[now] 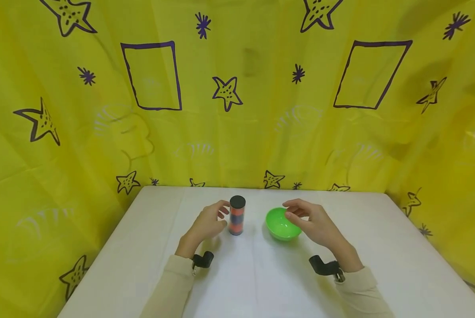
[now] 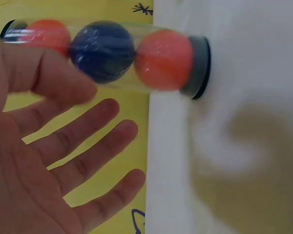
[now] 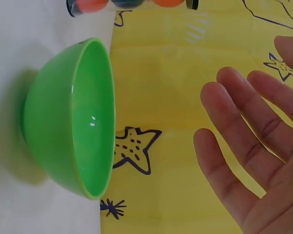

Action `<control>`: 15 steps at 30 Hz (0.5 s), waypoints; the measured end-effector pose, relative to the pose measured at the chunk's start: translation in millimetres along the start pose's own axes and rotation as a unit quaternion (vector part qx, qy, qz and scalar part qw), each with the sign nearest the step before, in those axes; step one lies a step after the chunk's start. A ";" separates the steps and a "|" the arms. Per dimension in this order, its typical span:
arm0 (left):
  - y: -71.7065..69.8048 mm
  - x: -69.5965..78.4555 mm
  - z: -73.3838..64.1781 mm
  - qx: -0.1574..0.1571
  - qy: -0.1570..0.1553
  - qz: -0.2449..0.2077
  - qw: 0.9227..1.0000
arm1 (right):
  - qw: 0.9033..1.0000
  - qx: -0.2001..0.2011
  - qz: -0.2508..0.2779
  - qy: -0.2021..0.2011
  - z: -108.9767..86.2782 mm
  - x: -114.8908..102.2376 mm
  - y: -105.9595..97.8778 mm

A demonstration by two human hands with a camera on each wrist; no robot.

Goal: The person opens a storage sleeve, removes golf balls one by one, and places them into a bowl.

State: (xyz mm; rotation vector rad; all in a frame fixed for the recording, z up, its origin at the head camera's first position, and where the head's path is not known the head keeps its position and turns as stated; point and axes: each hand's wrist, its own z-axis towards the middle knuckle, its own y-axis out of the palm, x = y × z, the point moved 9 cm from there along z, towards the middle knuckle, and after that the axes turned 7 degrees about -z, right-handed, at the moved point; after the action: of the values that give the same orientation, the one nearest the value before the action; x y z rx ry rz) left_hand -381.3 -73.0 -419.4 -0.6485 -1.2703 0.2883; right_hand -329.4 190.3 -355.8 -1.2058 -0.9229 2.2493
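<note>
A clear tube (image 1: 236, 215) with black end caps stands upright on the table, holding orange and dark blue balls (image 2: 102, 51). My left hand (image 1: 210, 220) is just left of the tube, fingers apart and palm facing it; in the left wrist view the thumb overlaps the tube's upper part. To the right of the tube sits a green bowl (image 1: 282, 225), its opening facing up with nothing inside. Above the bowl's right side hovers my right hand (image 1: 312, 221), its fingers (image 3: 234, 141) loosely extended and apart from the bowl in the right wrist view.
The white table (image 1: 257, 282) reaches back to a yellow curtain (image 1: 253, 141) with dark star drawings, which also hangs along both sides. A black wrist camera (image 1: 203, 259) sits at the left cuff, and another black camera (image 1: 324, 266) at the right cuff.
</note>
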 end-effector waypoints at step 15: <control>25.8 -6.7 2.1 0.000 -0.007 -0.009 1.000 | 0.999 -0.031 0.029 0.000 -0.1 -7.9 15.4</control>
State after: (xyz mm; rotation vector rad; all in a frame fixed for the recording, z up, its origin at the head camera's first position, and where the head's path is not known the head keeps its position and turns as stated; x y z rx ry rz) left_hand -381.4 -55.7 -439.7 -0.6348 -1.2888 0.2787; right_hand -325.9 174.7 -362.5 -1.2760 -0.9747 2.2812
